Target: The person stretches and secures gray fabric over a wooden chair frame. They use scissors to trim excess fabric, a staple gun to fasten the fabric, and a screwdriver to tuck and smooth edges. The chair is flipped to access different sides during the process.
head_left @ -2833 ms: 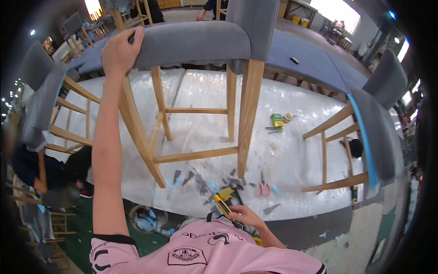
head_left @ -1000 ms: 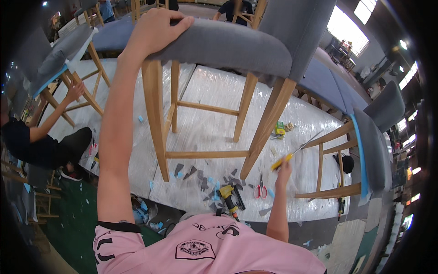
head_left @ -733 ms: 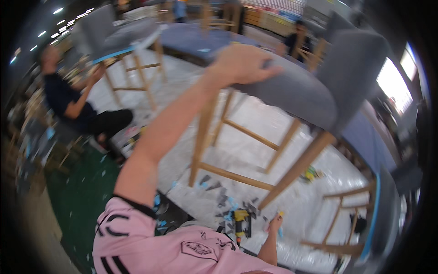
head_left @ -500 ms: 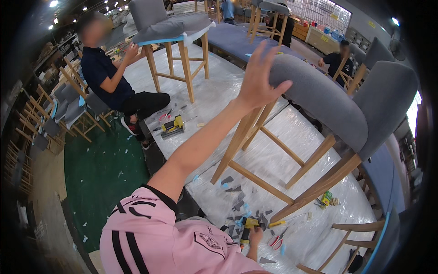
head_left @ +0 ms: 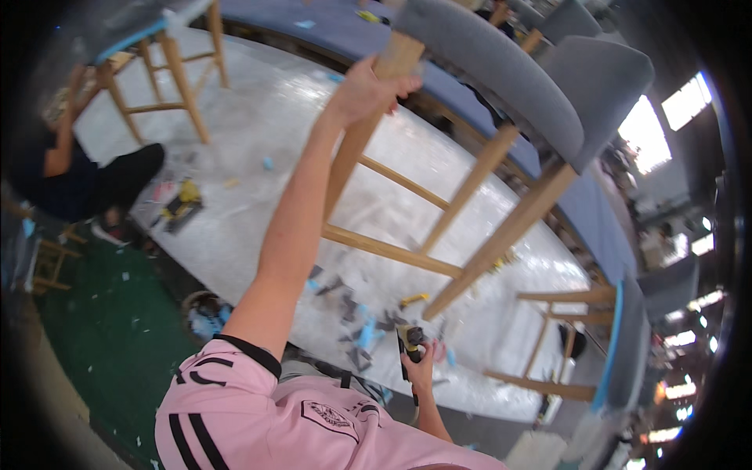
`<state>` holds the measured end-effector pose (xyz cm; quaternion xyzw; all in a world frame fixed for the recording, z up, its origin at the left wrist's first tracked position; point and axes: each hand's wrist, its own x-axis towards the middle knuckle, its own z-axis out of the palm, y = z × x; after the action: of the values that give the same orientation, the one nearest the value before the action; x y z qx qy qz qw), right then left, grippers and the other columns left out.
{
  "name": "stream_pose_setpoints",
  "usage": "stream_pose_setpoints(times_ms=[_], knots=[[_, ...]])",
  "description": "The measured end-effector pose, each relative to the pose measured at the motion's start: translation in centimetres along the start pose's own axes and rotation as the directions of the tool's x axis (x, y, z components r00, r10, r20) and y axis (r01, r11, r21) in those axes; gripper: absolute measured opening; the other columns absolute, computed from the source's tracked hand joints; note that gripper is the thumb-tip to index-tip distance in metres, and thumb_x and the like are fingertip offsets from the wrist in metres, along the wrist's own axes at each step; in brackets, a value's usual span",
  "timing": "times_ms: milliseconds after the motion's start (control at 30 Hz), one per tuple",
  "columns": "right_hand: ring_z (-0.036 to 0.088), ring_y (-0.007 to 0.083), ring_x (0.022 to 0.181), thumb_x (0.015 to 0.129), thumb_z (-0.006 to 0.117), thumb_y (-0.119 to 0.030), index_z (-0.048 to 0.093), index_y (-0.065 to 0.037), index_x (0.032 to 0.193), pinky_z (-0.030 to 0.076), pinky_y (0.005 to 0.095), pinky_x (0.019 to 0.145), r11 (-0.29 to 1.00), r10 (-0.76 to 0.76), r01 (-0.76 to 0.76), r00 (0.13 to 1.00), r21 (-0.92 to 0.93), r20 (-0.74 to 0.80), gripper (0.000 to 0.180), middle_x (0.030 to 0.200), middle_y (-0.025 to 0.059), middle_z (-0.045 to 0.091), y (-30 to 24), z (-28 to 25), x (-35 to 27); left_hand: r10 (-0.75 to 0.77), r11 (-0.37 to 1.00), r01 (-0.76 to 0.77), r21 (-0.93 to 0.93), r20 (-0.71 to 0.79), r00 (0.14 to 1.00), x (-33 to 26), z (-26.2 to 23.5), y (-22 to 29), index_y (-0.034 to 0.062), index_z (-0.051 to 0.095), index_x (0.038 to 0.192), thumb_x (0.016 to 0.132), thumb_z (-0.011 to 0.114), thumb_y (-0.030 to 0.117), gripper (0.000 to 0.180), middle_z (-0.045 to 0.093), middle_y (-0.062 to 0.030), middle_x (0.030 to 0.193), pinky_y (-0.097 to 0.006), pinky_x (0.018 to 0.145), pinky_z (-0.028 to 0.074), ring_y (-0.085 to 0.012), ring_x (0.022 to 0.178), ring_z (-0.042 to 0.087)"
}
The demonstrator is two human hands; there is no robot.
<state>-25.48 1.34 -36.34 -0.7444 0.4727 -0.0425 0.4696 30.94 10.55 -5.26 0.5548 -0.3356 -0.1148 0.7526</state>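
My left hand (head_left: 362, 92) is closed around the top of a front leg of a wooden chair (head_left: 392, 252), just under its padded grey seat. The chair stands tilted, its grey backrest to the right. Low in the middle, my right hand (head_left: 420, 366) is closed on the handle of a yellow-and-black staple gun (head_left: 409, 338), held close to the chair's lower rear leg. Motion blur softens the tool's details.
Scraps and red-handled pliers (head_left: 439, 350) lie on the film-covered table (head_left: 258, 117). Another grey chair (head_left: 619, 345) lies at the right. At the left a co-worker (head_left: 70, 172) sits by a chair (head_left: 176, 86), near a second yellow-and-black tool (head_left: 184, 202).
My left hand has gone from an open palm beside the seat to a grip on the chair leg. My right hand has lifted the staple gun from the table. The view has swung right.
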Motion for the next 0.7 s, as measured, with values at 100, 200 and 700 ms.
stream_pose_setpoints(times_ms=[100, 200, 700], knots=[[0.063, 0.0134, 0.069, 0.086, 0.076, -0.011, 0.062, -0.003, 0.123, 0.050, 0.0306, 0.065, 0.972, 0.099, -0.151, 0.957, 0.178, 0.272, 0.041, 0.079, 0.0026, 0.064, -9.1, -7.6, -1.3, 0.079, 0.988, -0.079, 0.130, 0.008, 0.997, 1.0, 1.9, -1.1, 0.0019, 0.067, 0.105, 0.084, 0.084, 0.042, 0.048, 0.066, -0.0038, 0.080, -0.027, 0.058, 0.052, -0.0124, 0.062, 0.063], [0.058, 0.0098, 0.061, 0.087, 0.071, -0.006, 0.066, -0.004, 0.119, 0.046, 0.0283, 0.057, 0.991, -0.005, -0.023, 0.979, 0.130, 0.204, 0.033, 0.075, -0.0007, 0.062, -24.4, -10.8, -1.2, 0.147, 0.973, -0.136, 0.186, -0.048, 0.988, 2.6, 0.9, -0.6, 0.0022, 0.067, 0.107, 0.085, 0.082, 0.047, 0.053, 0.067, -0.0033, 0.081, -0.027, 0.062, 0.053, -0.0126, 0.064, 0.063], [0.053, 0.0140, 0.045, 0.089, 0.066, -0.010, 0.062, -0.002, 0.075, 0.042, 0.0290, 0.046, 0.753, -0.549, 0.617, 0.781, 0.230, -0.299, 0.017, 0.059, 0.0060, 0.058, -55.2, -0.3, 42.7, -0.040, 0.998, 0.042, 0.044, -0.047, 0.998, 4.0, 0.5, -0.5, -0.0046, 0.061, 0.122, 0.079, 0.088, 0.048, 0.073, 0.072, -0.0084, 0.093, -0.027, 0.072, 0.055, -0.0137, 0.077, 0.068]])
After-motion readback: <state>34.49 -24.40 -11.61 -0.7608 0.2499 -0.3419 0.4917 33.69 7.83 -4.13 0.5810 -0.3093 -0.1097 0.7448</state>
